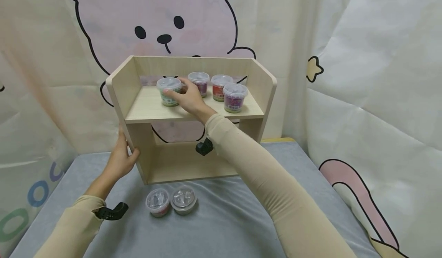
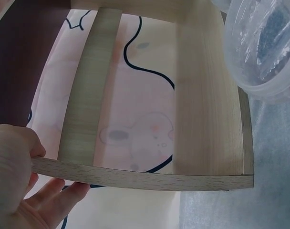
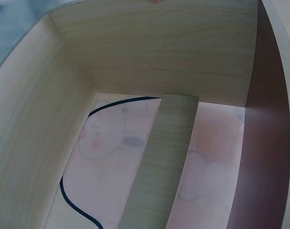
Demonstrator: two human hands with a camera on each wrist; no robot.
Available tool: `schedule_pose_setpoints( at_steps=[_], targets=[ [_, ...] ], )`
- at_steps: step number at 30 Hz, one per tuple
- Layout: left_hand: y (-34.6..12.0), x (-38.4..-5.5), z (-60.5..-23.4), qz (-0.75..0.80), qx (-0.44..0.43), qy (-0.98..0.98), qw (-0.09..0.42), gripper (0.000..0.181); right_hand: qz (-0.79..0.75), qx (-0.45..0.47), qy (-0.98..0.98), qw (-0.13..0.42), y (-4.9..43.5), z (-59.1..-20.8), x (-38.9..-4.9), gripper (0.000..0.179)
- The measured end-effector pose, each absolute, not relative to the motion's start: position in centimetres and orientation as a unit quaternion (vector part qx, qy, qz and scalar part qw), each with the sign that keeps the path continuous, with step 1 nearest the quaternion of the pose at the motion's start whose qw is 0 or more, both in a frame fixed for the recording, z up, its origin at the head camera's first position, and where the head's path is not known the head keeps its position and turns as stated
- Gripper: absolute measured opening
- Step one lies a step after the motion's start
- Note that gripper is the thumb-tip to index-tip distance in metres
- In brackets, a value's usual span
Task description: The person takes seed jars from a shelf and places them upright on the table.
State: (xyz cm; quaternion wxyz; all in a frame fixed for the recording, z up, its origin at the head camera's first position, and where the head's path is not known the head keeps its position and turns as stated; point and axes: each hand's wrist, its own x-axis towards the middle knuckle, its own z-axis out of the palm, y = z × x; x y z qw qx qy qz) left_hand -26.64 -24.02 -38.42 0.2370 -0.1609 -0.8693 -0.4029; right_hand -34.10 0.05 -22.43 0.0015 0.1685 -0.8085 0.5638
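My right hand holds a small clear-lidded plastic tub with a greenish label between thumb and fingers, at the left of the upper board of a pale wooden shelf unit. Whether the tub touches the board I cannot tell. With thumb inside and fingers outside, my left hand grips the front edge of the unit's left side panel; the left wrist view shows this hand close up. Beside the right hand stand a purple tub, a red tub and another purple tub.
Two more lidded tubs sit on the grey-blue cloth before the unit. Its lower compartment, with a back slat, fills the right wrist view. A printed curtain hangs behind and at the sides.
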Motion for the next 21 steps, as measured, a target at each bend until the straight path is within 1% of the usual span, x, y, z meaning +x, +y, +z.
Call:
schedule_pose_setpoints(
  at_steps=[6,11,16,21],
  targets=[
    [-24.04,-26.53,-38.66,-0.4,-0.159,-0.871,0.236,0.097,0.584,0.165,-0.795,0.002,-0.1,-22.74,-34.14,0.079],
    [-24.07,-26.63,-38.81,-0.397,-0.161,-0.87,0.246,0.093,0.589,0.166,-0.791,0.008,-0.08,-22.88,-34.19,0.081],
    [-24.11,-26.79,-38.76,-0.398,-0.166,-0.867,0.25,0.093,0.599,0.171,-0.782,0.01,0.0,-22.73,-34.29,0.079],
    [-24.29,-26.98,-38.88,-0.402,-0.169,-0.862,0.257,0.09,0.62,0.176,-0.764,-0.006,0.09,-22.69,-34.49,0.074]
  ],
)
